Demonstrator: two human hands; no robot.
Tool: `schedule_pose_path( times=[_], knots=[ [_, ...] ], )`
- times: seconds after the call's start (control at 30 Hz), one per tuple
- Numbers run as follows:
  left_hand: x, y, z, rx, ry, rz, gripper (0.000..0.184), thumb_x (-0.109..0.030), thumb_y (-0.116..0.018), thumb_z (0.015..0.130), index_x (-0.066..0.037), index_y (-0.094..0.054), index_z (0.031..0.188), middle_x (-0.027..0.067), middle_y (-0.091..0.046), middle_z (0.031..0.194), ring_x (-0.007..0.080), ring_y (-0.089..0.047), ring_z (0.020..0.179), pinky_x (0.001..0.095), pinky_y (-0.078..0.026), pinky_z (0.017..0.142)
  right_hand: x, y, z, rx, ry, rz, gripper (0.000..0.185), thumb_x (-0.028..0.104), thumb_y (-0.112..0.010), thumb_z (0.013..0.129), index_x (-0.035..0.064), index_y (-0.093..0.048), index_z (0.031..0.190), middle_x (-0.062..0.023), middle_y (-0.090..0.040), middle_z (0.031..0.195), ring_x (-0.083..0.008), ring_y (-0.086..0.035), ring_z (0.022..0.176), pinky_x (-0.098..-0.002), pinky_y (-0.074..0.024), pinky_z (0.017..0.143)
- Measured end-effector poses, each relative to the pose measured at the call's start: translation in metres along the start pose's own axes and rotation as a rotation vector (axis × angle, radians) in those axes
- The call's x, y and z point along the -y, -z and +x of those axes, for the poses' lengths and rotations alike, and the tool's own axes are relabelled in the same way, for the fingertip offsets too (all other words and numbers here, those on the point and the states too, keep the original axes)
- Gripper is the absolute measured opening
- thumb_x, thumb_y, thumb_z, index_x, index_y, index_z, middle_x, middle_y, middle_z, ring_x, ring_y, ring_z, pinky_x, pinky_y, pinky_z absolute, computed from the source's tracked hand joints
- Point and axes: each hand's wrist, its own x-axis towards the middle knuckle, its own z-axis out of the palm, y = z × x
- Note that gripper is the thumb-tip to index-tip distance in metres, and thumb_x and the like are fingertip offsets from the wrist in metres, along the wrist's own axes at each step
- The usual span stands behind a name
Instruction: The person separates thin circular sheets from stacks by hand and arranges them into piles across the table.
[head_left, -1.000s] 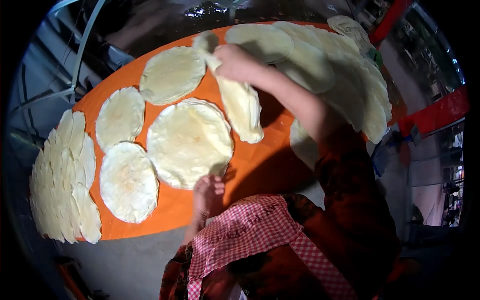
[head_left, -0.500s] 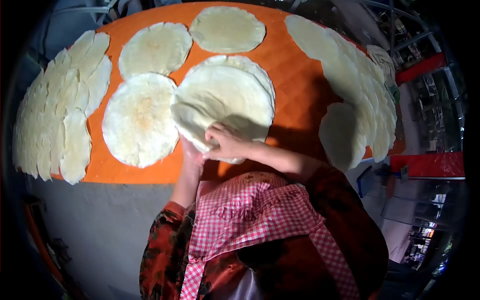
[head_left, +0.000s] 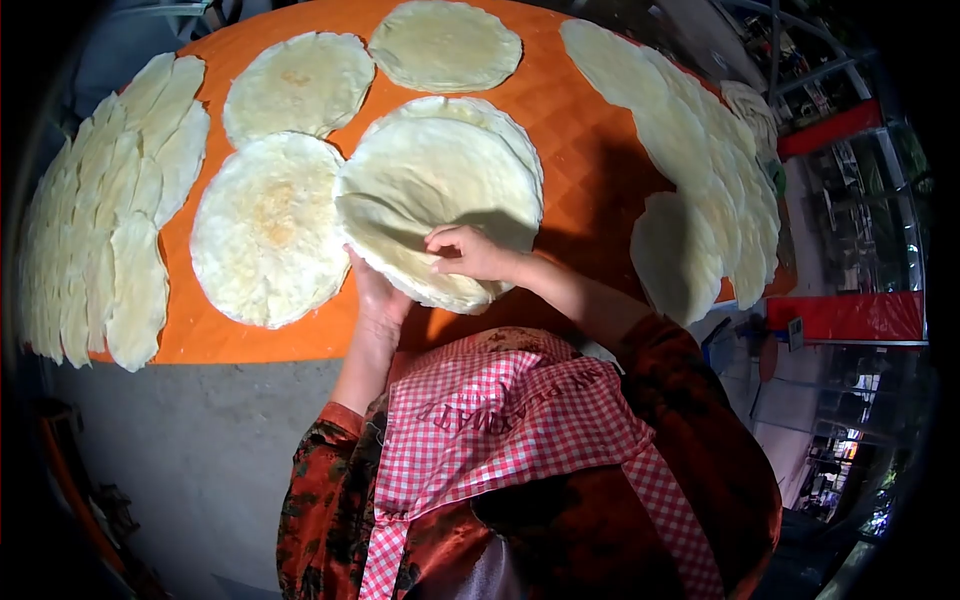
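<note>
A stack of round, pale flatbreads (head_left: 440, 165) lies in front of me on the orange table cover, its near edge lifted and bent upward. My left hand (head_left: 378, 292) is closed on that near left edge, mostly beneath it, and the bread hides most of its fingers. Over the near part of the top flatbread is my right hand (head_left: 472, 254), its fingers curled and pinched together close to the surface. Whether anything is between those fingertips I cannot make out. Another round flatbread (head_left: 268, 230) with a browned centre lies just left of the stack.
Farther back are two more piles of flatbread, one at the back left (head_left: 298, 88) and one at the back middle (head_left: 445, 45). Overlapping flatbreads cover the left end (head_left: 105, 220) and right side (head_left: 700, 170) of the orange table cover (head_left: 590, 200). A crumpled cloth (head_left: 748, 110) sits at the right edge.
My right hand has moved from the stack's near edge up and inward over the top flatbread. The near edge of the stack looks more raised. The view has shifted slightly.
</note>
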Motion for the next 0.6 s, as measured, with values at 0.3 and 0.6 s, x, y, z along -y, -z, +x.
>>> schedule_pose_path(
  times=[0.3, 0.6],
  knots=[
    [0.008, 0.018, -0.030, 0.108, 0.047, 0.097, 0.059, -0.006, -0.057, 0.078, -0.004, -0.037, 0.134, 0.0142, -0.049, 0.129, 0.0300, -0.048, 0.120, 0.0446, -0.041, 0.102, 0.021, 0.004, -0.016, -0.060, -0.173, -0.013, 0.023, 0.012, -0.065, 0.079, 0.0002, -0.061, 0.098, -0.0127, -0.063, 0.088, -0.0243, -0.062, 0.084, -0.0350, -0.0479, 0.078],
    [0.014, 0.012, -0.031, -0.031, 0.005, 0.322, 0.055, 0.006, -0.051, 0.073, -0.004, -0.041, 0.127, 0.0130, -0.055, 0.115, 0.0273, -0.056, 0.107, 0.0401, -0.050, 0.090, 0.014, 0.013, -0.037, 0.022, 0.070, -0.193, 0.038, 0.009, -0.072, 0.073, 0.0001, -0.059, 0.108, -0.0105, -0.055, 0.119, -0.0251, -0.052, 0.115, -0.0345, -0.0417, 0.097]
  ],
)
